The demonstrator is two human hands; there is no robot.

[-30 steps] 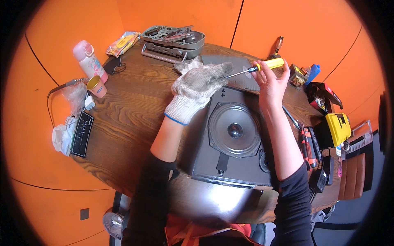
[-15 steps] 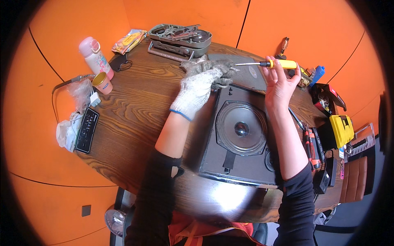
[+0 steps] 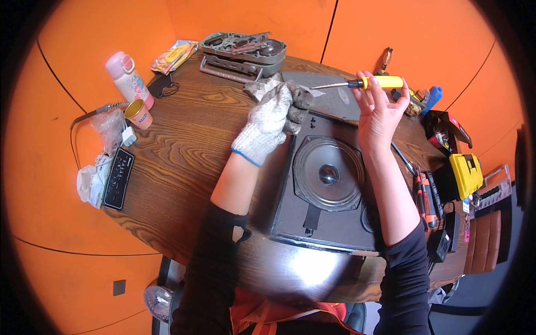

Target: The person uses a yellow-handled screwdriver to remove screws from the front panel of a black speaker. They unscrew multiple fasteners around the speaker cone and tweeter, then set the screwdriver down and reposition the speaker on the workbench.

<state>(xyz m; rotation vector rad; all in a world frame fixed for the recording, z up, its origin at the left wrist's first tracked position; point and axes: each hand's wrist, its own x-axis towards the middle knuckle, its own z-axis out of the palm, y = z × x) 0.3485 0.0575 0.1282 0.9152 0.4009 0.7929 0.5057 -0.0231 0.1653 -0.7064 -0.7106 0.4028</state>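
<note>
My right hand (image 3: 381, 109) is bare and raised over the far right of the speaker cabinet. Its fingers pinch the yellow handle of a screwdriver (image 3: 385, 82), whose thin metal shaft points left. My left hand (image 3: 273, 117) wears a white knitted glove with dirty grey fingers. Those fingers are curled in beside the shaft's tip, apart from it; whatever they may hold is hidden. Below the hands, the black speaker cabinet (image 3: 335, 229) lies face up, its round cone (image 3: 328, 175) uncovered. Another grey, soiled glove (image 3: 259, 87) seems to lie just behind my left hand.
A grey mesh grille (image 3: 335, 106) and an opened metal-cased device (image 3: 245, 53) lie at the back. Left are a pink bottle (image 3: 128, 81), a paper cup (image 3: 138, 114) and a black control panel (image 3: 118, 178). Pliers (image 3: 429, 195) and a yellow case (image 3: 466, 176) stand right.
My left hand has drawn back slightly from the screwdriver's tip, and its fingers have curled inward. The screwdriver has shifted a little left, with my right hand still gripping it.
</note>
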